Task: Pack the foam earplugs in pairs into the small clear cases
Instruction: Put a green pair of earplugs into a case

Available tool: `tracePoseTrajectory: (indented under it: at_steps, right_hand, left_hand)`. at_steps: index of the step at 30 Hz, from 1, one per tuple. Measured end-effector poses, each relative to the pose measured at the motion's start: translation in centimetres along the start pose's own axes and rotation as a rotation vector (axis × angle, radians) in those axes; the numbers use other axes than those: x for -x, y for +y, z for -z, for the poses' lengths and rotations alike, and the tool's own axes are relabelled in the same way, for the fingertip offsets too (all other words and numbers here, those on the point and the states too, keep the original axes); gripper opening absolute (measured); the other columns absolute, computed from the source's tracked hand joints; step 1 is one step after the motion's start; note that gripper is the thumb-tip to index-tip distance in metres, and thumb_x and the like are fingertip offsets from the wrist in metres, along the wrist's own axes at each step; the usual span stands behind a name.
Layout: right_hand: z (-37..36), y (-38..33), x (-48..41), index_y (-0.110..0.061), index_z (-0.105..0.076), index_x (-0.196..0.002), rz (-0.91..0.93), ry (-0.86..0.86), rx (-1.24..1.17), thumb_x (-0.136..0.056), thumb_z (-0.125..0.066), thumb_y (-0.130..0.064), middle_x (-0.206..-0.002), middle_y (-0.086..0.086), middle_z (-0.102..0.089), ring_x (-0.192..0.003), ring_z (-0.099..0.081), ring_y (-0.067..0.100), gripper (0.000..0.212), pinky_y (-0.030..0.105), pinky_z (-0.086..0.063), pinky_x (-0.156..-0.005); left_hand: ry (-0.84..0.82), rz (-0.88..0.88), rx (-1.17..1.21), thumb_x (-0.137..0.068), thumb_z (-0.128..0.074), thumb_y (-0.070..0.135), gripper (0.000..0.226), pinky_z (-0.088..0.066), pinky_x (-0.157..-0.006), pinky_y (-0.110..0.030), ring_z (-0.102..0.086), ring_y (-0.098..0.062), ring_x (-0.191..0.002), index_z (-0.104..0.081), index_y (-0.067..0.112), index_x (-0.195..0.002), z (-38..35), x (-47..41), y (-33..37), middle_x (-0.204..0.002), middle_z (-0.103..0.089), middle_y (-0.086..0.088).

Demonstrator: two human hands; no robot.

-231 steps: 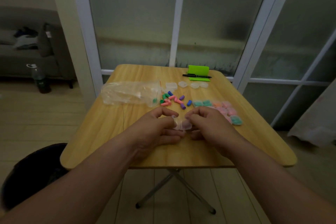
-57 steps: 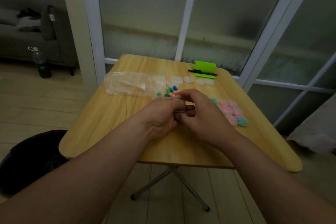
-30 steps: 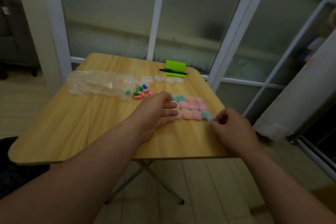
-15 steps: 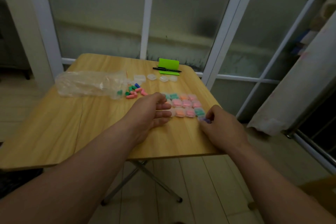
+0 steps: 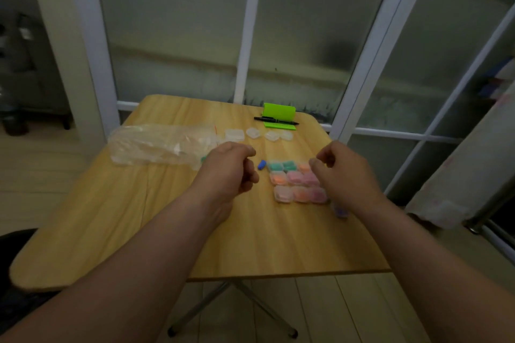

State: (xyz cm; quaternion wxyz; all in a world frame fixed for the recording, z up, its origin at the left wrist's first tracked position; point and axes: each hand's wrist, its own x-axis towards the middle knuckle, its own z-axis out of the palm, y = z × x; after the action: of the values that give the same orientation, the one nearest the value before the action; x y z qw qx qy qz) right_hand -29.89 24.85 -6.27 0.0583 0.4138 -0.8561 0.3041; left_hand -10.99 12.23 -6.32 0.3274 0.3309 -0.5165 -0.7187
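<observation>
Both forearms enter from the lower frame over the wooden table. Left hand at centre, fingers loosely curled, nothing visibly held. Right hand, centre right, likewise curled and apparently empty. Filled cases sit grouped between the hands, one purple-filled case beneath the right wrist. Blue earplug lies loose beside the left hand. Beyond: plastic bag, empty cases, green pad with pen.

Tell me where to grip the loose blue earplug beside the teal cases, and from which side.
Pinch the blue earplug across its middle, coming from above. It lies on its side on the table, its long flanks seemingly clear. The left hand is nearest; the filled cases crowd its right.
</observation>
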Motion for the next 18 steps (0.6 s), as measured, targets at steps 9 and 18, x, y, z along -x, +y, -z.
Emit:
tracePoseTrajectory:
  at_steps: [9,18]
  right_hand:
    - [-5.4,1.2,-13.4,-0.021,-0.062,-0.141,0.068,-0.19,0.217,-0.097,-0.062,-0.017,-0.134,0.007,-0.068,-0.119,-0.064,0.029,0.043,0.037,-0.05,-0.096]
    - [-9.6,1.1,-19.4,-0.025,-0.062,-0.144,0.089,-0.345,0.357,-0.102,-0.062,-0.027,-0.152,0.006,-0.059,-0.137,-0.055,0.029,0.042,0.034,-0.043,-0.11]
  left_hand:
    - [-0.009,-0.008,0.234,-0.11,-0.045,0.038,0.039,-0.052,-0.056,-0.03,-0.064,-0.019,-0.062,-0.069,0.007,-0.109,1.2,-2.5,2.8,-0.074,-0.07,-0.006]
    - [0.045,0.008,0.237,-0.109,-0.047,0.04,0.038,-0.052,-0.067,-0.035,-0.066,-0.018,-0.068,-0.07,0.01,-0.107,2.3,-4.4,3.0,-0.08,-0.073,-0.004]
